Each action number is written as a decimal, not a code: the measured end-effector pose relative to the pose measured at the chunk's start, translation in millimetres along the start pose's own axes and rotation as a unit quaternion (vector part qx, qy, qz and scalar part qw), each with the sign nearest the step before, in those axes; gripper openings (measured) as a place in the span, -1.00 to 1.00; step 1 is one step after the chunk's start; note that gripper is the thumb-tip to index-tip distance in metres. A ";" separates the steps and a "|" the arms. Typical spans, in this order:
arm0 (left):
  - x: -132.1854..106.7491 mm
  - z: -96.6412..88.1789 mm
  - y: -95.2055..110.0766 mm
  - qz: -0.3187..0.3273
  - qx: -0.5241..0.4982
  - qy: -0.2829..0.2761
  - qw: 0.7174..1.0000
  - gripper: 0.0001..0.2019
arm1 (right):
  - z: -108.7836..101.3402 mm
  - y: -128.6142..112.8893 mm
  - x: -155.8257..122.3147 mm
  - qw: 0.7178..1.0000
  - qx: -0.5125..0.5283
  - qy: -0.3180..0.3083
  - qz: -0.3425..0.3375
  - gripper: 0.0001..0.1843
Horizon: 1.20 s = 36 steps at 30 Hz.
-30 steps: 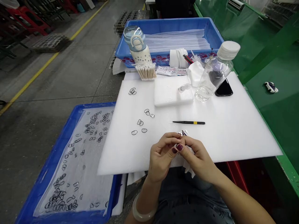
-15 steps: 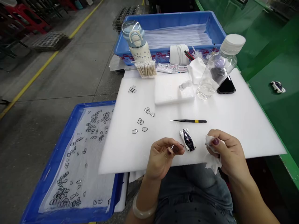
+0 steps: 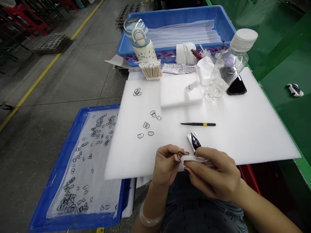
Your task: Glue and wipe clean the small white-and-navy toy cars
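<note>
My left hand (image 3: 167,163) pinches a small clear lens with a dark rim (image 3: 179,155) at the near edge of the white foam board (image 3: 243,129). My right hand (image 3: 213,173) is closed on a white wipe (image 3: 194,159) and presses it against the lens. A small white and dark toy car (image 3: 193,140) lies on the board just beyond my fingers. Black tweezers with a yellow band (image 3: 197,124) lie a little farther out. Several loose lenses (image 3: 148,126) sit on the board to the left.
A blue tray (image 3: 55,197) with several lenses on white cloth is at the lower left. At the back stand a blue bin (image 3: 218,22), a water bottle (image 3: 141,42), cotton swabs (image 3: 151,69), a clear bottle (image 3: 225,71), a phone (image 3: 236,87) and a white foam block (image 3: 175,94). Another toy car (image 3: 294,89) lies on the green surface.
The toy car was set down on the board. My right hand swung out right with the wipe, then came back to the lens held in my left hand.
</note>
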<state>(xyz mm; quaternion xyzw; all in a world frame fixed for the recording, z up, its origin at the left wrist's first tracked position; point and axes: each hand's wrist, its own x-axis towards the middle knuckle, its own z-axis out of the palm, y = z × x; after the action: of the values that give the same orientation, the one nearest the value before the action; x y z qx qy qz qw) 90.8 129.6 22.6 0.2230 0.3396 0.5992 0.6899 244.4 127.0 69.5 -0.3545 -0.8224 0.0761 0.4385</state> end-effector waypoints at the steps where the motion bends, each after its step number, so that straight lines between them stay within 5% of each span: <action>1: -0.1 0.3 -0.3 0.003 -0.004 -0.011 1.000 -0.78 | -5.4 1.8 0.1 1.000 -0.011 -0.002 0.002 -0.89; 6: -0.9 1.8 -1.5 0.006 -0.020 -0.033 0.999 -0.81 | -10.5 4.2 6.0 0.999 -0.036 0.019 0.026 -0.85; 11: -1.1 0.5 0.0 -0.001 -0.021 -0.016 1.000 -0.83 | 0.2 -0.1 10.4 0.999 -0.001 -0.048 -0.025 -0.81; 15: -0.5 1.0 0.4 0.007 -0.015 -0.022 1.000 -0.81 | -23.6 9.1 9.9 0.996 0.008 -0.085 -0.012 -0.85; 18: -0.3 2.1 -0.1 0.004 -0.014 -0.021 1.000 -0.79 | -40.8 21.8 5.2 0.993 0.042 0.030 0.105 -0.76; 21: -0.2 2.2 -0.5 0.008 -0.019 -0.021 1.000 -0.80 | -43.7 37.0 -3.7 0.945 0.119 0.182 0.244 -0.77; 24: -0.1 1.5 -0.7 0.015 -0.023 -0.027 0.999 -0.81 | -41.5 54.2 -14.0 0.898 0.201 0.218 0.325 -0.84; 28: -0.1 1.7 -1.8 0.022 -0.016 -0.033 0.999 -0.82 | -45.8 66.9 -23.3 0.878 0.197 0.268 0.345 -0.81; 30: -0.6 2.5 -2.6 0.025 -0.008 -0.028 0.999 -0.81 | -48.7 62.7 -25.5 0.866 0.263 0.210 0.370 -0.74; 33: -2.9 2.8 -1.8 0.042 0.008 -0.037 0.998 -0.84 | -48.7 48.2 -26.2 0.809 0.411 0.006 0.419 -0.63; 36: -7.3 0.5 3.7 0.055 0.056 -0.076 0.994 -0.88 | -45.3 37.1 -25.1 0.780 0.445 -0.060 0.436 -0.60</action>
<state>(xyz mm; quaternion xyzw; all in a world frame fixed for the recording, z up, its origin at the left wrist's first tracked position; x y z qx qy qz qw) 88.3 123.2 27.1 0.3245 0.3060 0.5979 0.6660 307.8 129.7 63.9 -0.4351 -0.4792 0.6379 0.4173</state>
